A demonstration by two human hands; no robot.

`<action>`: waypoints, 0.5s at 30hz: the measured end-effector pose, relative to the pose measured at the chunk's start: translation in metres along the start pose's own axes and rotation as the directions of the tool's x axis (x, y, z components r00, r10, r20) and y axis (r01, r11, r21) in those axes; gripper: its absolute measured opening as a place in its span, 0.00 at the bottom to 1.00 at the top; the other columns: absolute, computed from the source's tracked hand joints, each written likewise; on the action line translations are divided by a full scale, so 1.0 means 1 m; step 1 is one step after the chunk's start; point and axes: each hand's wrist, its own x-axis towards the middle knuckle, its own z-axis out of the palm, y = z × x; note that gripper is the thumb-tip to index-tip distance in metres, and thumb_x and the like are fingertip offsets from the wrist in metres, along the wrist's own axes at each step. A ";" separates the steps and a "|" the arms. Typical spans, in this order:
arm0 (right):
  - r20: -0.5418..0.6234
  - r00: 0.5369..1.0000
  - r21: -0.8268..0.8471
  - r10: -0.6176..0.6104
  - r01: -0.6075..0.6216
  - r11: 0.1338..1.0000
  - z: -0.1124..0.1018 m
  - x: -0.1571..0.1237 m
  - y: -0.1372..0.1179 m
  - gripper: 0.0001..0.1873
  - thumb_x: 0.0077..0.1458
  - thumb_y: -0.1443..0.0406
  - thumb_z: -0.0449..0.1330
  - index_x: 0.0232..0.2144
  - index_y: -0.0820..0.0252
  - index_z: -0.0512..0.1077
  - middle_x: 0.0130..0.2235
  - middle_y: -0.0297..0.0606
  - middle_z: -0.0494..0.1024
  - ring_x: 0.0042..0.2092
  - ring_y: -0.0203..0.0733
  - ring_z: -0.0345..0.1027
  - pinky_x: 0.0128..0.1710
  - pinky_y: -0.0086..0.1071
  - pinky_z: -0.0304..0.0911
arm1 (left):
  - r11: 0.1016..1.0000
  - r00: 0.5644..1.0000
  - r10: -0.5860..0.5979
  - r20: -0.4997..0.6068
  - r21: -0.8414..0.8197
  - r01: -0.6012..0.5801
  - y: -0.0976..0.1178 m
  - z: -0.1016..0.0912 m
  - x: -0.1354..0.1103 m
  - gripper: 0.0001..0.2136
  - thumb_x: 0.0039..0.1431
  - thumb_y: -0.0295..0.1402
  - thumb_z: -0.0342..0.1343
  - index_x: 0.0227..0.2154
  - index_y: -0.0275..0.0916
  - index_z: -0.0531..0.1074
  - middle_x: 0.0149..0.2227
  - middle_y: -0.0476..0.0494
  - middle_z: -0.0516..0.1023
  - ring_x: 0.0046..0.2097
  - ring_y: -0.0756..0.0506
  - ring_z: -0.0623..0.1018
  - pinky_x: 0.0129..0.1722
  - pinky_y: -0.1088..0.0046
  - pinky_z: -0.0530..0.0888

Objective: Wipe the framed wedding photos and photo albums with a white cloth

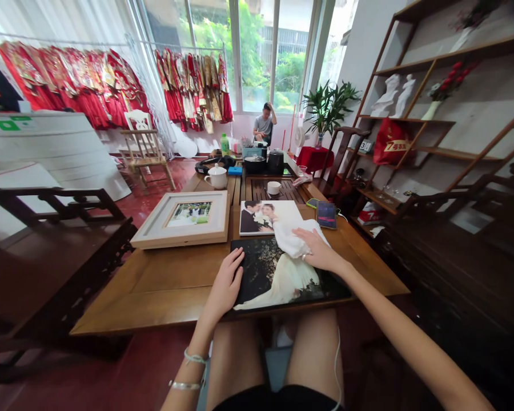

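A dark photo panel [257, 274] printed with a pale flowing dress lies flat at the table's near edge. On its left edge rests my left hand [227, 281], fingers stretched out over the surface. My right hand [319, 249] presses on a bunched white cloth [289, 238] at the panel's upper right; the cloth is partly hidden under the fingers. Just beyond lies a white-edged couple photo panel [257, 220], its right part covered by the cloth. To the left is a light wooden picture frame [154, 237] with a small photo in a wide mat.
A phone [326, 215] lies on the right of the wooden table [171, 285]. Farther back are a lidded white cup [217, 178], a small white cup [274, 187] and a black kettle [276, 162]. Dark wooden chairs flank the table. A person [263, 123] sits by the window.
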 end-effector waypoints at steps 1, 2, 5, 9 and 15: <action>-0.004 1.000 0.005 -0.001 0.001 1.000 -0.002 -0.006 0.004 0.38 0.42 0.72 0.53 0.59 0.64 0.63 0.62 0.52 0.62 0.65 0.55 0.49 0.63 0.61 0.36 | 1.000 1.000 -0.002 0.000 0.000 0.002 0.000 0.000 0.000 0.18 0.65 0.33 0.45 0.56 0.41 0.67 0.62 0.39 0.65 0.64 0.43 0.62 0.65 0.54 0.56; -0.005 1.000 0.010 -0.013 0.013 1.000 -0.004 -0.016 0.005 0.39 0.42 0.72 0.52 0.60 0.63 0.61 0.62 0.50 0.62 0.65 0.53 0.49 0.64 0.60 0.37 | 1.000 1.000 -0.006 -0.001 0.000 0.006 0.001 0.000 0.000 0.18 0.65 0.33 0.45 0.56 0.41 0.67 0.62 0.39 0.65 0.64 0.43 0.62 0.65 0.54 0.56; 0.000 0.997 0.026 -0.078 0.078 0.997 -0.009 -0.060 -0.005 0.42 0.39 0.75 0.50 0.61 0.58 0.59 0.64 0.43 0.60 0.67 0.50 0.45 0.65 0.57 0.36 | 1.000 1.000 -0.017 -0.010 0.004 0.017 0.002 0.001 0.000 0.18 0.65 0.33 0.45 0.56 0.40 0.67 0.62 0.39 0.64 0.64 0.43 0.62 0.65 0.54 0.56; 0.059 0.984 0.046 -0.169 0.166 0.985 -0.011 -0.119 -0.037 0.41 0.41 0.75 0.51 0.61 0.52 0.60 0.65 0.37 0.59 0.68 0.50 0.41 0.66 0.58 0.34 | 1.000 1.000 -0.011 -0.019 0.000 0.011 0.002 0.002 0.000 0.18 0.65 0.33 0.45 0.56 0.41 0.67 0.62 0.39 0.64 0.64 0.44 0.62 0.66 0.55 0.56; 0.069 0.942 0.028 -0.328 0.327 0.945 -0.001 -0.130 -0.050 0.37 0.47 0.70 0.55 0.61 0.51 0.59 0.62 0.36 0.64 0.66 0.51 0.46 0.66 0.55 0.36 | 0.999 1.000 -0.024 0.015 0.030 0.023 0.004 0.000 0.001 0.19 0.65 0.32 0.44 0.56 0.39 0.67 0.62 0.37 0.64 0.64 0.43 0.61 0.66 0.54 0.56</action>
